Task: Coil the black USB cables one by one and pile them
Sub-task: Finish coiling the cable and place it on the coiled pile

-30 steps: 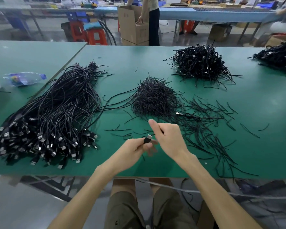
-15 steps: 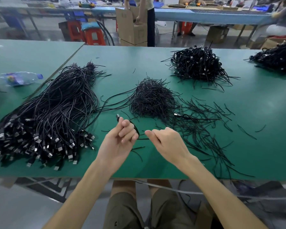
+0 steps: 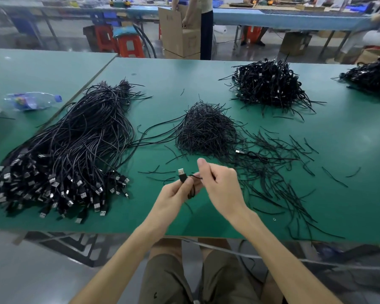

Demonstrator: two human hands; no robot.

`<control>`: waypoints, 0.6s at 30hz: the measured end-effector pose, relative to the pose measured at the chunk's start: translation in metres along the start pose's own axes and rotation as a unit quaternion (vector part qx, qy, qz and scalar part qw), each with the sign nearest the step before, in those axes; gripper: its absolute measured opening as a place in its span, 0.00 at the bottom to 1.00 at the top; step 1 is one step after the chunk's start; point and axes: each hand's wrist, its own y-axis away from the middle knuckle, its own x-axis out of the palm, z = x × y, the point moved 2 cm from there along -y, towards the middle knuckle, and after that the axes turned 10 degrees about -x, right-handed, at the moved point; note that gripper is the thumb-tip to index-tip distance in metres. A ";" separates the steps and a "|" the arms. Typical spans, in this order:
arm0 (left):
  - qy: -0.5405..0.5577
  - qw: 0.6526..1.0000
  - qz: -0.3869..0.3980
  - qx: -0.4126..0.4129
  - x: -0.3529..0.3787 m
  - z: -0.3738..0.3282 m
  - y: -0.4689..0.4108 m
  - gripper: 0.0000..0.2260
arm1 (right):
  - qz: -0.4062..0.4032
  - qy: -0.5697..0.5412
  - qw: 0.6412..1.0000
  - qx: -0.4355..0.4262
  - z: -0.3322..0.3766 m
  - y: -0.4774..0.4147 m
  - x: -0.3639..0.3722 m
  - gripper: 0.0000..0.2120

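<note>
The green table [image 3: 349,150] carries a broad bundle of loose black USB cables [image 3: 75,150] at the left, a pile of coiled cables [image 3: 268,84] far right, and a heap of short ties [image 3: 206,130] mid-table. Near the front edge, the left hand [image 3: 173,196] grips one coiled cable [image 3: 182,176], plug upward, while the right hand [image 3: 222,185] pinches a thin black strand [image 3: 196,177] beside the plug.

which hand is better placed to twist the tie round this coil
Likely right. The right hand pinches the thin tie at the coiled cable, while the left hand is taken up gripping that coil below its plug.
</note>
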 end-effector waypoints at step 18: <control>0.319 0.947 -0.025 -0.018 -0.003 -0.003 -0.001 0.10 | 0.185 0.155 0.970 -0.005 0.023 0.019 0.023 0.18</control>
